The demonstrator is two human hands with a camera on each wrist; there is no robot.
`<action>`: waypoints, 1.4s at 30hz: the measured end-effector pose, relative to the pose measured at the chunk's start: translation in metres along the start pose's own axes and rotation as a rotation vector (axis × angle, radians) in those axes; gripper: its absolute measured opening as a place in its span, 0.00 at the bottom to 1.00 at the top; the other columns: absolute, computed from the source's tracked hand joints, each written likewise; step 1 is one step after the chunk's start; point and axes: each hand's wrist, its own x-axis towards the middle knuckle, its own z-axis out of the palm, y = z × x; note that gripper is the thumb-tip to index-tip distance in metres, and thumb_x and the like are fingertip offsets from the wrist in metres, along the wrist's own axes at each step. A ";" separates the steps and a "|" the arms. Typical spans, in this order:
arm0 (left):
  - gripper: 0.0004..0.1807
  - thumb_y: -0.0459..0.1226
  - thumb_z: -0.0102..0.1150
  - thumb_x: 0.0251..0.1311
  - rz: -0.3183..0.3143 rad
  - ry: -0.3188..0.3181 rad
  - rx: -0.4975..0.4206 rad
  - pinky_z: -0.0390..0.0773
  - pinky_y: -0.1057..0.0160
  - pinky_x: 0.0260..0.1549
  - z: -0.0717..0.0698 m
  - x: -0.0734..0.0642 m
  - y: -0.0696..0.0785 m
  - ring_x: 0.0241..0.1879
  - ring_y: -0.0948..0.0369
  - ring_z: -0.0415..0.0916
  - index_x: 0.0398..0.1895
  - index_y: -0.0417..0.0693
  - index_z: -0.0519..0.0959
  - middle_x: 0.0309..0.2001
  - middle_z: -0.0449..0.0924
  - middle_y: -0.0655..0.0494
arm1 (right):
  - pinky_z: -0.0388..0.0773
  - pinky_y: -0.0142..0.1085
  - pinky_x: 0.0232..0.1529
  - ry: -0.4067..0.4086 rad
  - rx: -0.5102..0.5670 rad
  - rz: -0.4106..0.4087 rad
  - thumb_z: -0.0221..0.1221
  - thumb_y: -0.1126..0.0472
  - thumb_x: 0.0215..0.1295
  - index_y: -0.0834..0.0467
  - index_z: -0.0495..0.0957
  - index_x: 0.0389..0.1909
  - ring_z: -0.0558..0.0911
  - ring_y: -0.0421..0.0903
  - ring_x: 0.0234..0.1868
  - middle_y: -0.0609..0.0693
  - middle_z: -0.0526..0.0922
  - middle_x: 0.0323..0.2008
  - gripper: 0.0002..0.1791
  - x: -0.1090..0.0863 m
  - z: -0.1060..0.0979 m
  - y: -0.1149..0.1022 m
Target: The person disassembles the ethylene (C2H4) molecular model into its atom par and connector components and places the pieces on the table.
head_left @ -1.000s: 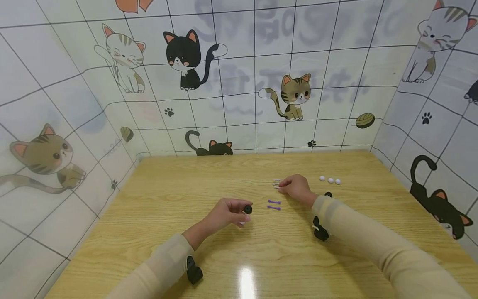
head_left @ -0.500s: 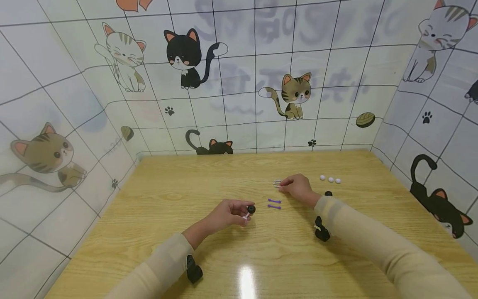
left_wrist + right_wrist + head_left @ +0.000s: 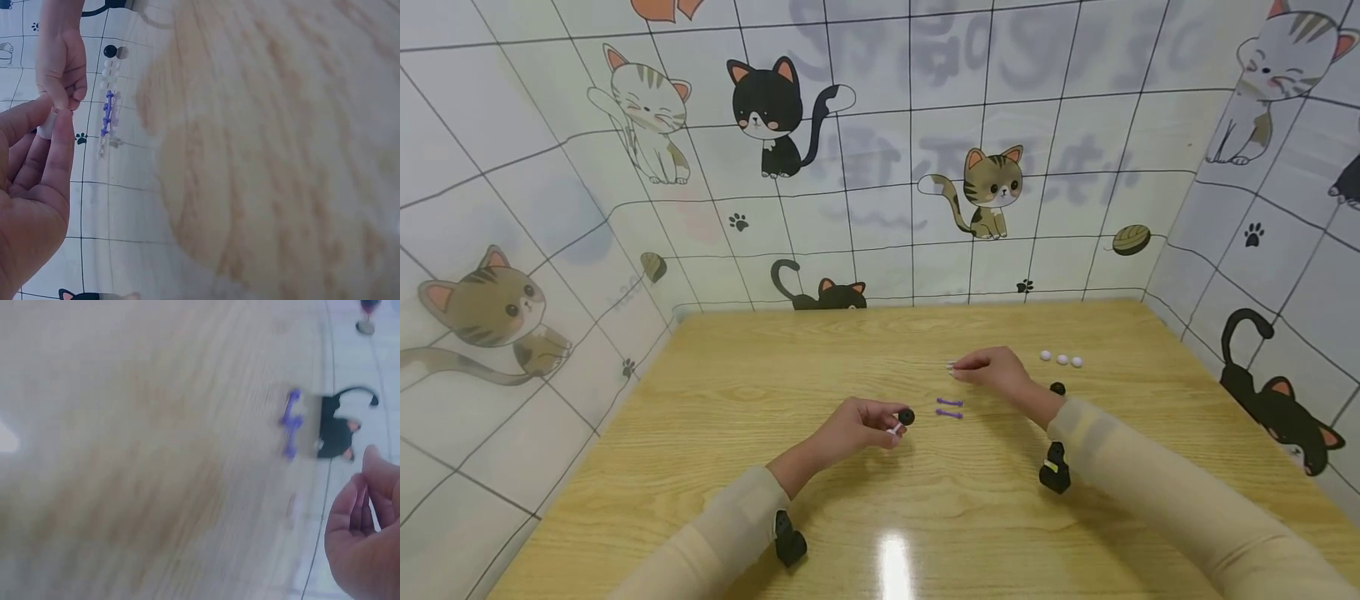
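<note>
My left hand [image 3: 853, 433] pinches a ball-and-stick model piece, a black ball [image 3: 906, 416] with a white stick [image 3: 896, 428], above the table. In the left wrist view a white part [image 3: 45, 129] shows between the thumb and fingers. My right hand [image 3: 996, 372] is at the small white sticks [image 3: 951, 365], its thumb and fingertips together. In the right wrist view that hand [image 3: 369, 531] shows nothing clear between its fingertips, so I cannot tell whether it holds a stick. Two purple sticks [image 3: 950, 407] lie between the hands.
Beyond the right wrist, white balls [image 3: 1062, 359] lie in a row. Another black ball [image 3: 1057, 388] sits partly behind the right sleeve. The wooden table [image 3: 760, 358] is bounded at the back and sides by cat-patterned sheets [image 3: 880, 183].
The black ball has shifted slightly right in my left fingers and its white stick has come into view. My right hand has shifted slightly left over the white sticks, and its wrist has turned.
</note>
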 end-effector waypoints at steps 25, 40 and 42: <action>0.17 0.26 0.62 0.60 -0.023 0.043 0.029 0.80 0.46 0.42 0.006 0.000 0.009 0.41 0.50 0.83 0.53 0.33 0.80 0.47 0.81 0.33 | 0.78 0.48 0.46 -0.271 0.234 -0.132 0.66 0.62 0.63 0.66 0.81 0.50 0.81 0.46 0.42 0.54 0.83 0.43 0.17 -0.047 0.031 -0.018; 0.11 0.27 0.64 0.59 0.006 0.058 0.051 0.79 0.48 0.45 0.014 -0.007 0.027 0.36 0.61 0.81 0.44 0.28 0.81 0.37 0.84 0.45 | 0.80 0.37 0.41 -0.324 0.321 -0.207 0.66 0.67 0.61 0.68 0.80 0.51 0.81 0.46 0.39 0.56 0.83 0.40 0.17 -0.050 0.042 -0.011; 0.11 0.27 0.65 0.58 0.006 0.061 0.058 0.78 0.45 0.45 0.014 -0.007 0.026 0.36 0.62 0.80 0.43 0.29 0.82 0.36 0.84 0.49 | 0.79 0.35 0.40 -0.318 0.313 -0.208 0.66 0.67 0.61 0.68 0.80 0.51 0.81 0.46 0.39 0.56 0.83 0.39 0.18 -0.050 0.044 -0.011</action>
